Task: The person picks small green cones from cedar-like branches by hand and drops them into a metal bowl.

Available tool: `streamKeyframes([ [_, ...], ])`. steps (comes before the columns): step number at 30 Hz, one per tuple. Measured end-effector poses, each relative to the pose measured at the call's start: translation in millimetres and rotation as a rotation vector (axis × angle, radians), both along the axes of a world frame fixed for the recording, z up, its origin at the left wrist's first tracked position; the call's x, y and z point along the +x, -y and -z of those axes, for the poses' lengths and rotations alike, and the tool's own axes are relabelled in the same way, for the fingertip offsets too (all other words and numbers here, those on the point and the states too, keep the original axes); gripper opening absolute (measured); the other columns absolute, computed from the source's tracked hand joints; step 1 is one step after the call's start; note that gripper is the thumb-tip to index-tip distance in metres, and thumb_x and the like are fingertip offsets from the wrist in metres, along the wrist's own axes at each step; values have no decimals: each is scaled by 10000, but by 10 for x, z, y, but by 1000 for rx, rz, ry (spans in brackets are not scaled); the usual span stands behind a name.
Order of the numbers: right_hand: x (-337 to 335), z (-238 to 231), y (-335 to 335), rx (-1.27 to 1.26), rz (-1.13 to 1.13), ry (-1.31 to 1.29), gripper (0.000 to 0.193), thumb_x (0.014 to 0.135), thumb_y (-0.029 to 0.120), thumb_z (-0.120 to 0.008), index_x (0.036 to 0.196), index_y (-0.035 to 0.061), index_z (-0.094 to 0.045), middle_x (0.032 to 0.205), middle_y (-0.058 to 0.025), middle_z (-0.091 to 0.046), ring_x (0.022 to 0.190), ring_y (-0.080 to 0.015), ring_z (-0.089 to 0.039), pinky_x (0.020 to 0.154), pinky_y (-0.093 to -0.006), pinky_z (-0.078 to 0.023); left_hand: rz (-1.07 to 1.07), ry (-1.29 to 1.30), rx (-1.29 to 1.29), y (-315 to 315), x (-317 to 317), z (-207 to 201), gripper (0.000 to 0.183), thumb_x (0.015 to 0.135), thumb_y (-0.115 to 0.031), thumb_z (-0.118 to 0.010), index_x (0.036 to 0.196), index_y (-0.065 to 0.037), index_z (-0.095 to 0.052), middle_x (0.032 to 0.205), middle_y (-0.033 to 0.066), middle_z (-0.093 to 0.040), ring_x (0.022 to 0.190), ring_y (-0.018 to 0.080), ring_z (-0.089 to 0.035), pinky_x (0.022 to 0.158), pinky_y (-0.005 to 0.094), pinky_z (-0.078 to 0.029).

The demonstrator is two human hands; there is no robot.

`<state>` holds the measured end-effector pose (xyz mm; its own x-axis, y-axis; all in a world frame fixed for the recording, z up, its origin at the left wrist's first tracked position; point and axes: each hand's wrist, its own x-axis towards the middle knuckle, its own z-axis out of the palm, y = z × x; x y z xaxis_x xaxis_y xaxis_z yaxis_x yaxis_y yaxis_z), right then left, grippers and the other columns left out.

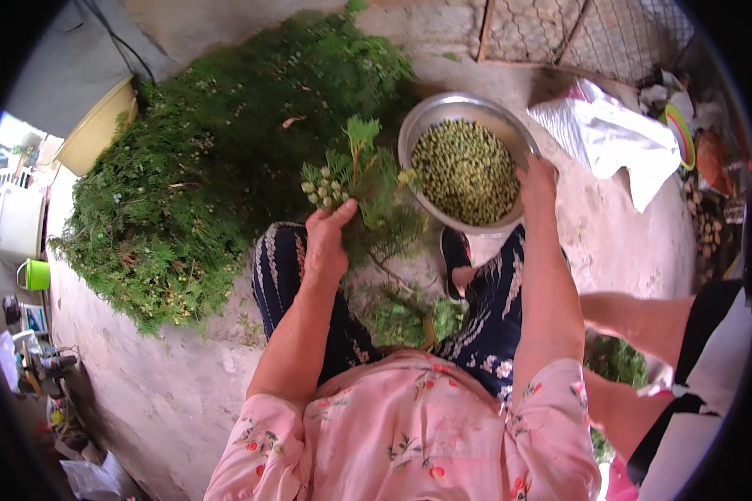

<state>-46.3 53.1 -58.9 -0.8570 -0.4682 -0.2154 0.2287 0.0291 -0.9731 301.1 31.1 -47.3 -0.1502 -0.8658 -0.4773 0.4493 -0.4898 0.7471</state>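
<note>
My left hand [329, 234] is closed on an evergreen sprig [324, 190], with a cluster of pale green cones standing above my thumb. To its right, my right hand [538, 177] grips the right rim of a round metal basin [522, 134]. Small green cones [464, 171] fill much of this basin, which sits just beyond my right foot. A large heap of cut evergreen branches [200, 159] spreads over the floor at the left and far side. More greenery [393, 317] lies between my legs, with a bare stem showing.
A silver bag [610, 142] lies right of the basin, near a wire mesh panel [551, 33]. Another person's bare legs [635, 326] come in from the right. A yellow tub [100, 125] leans behind the heap; a green bucket [35, 275] stands at the far left.
</note>
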Motion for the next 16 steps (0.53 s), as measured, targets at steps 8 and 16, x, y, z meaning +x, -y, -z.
streamKeyframes([
  [8,97,-145,66,376,-166,-275,219,800,164,-542,942,-1,-569,760,-68,-528,620,-126,-468,495,-248,-381,-48,46,31,29,22,-8,168,764,-85,-642,893,8,-588,845,59,-609,742,180,-568,643,327,-462],
  [16,-258,378,251,240,11,-319,204,732,62,-592,909,-32,-633,710,-38,-603,555,-118,-509,479,-256,-404,-203,19,35,-41,69,37,186,768,-84,-626,937,-10,-595,882,53,-613,763,190,-571,671,328,-465],
])
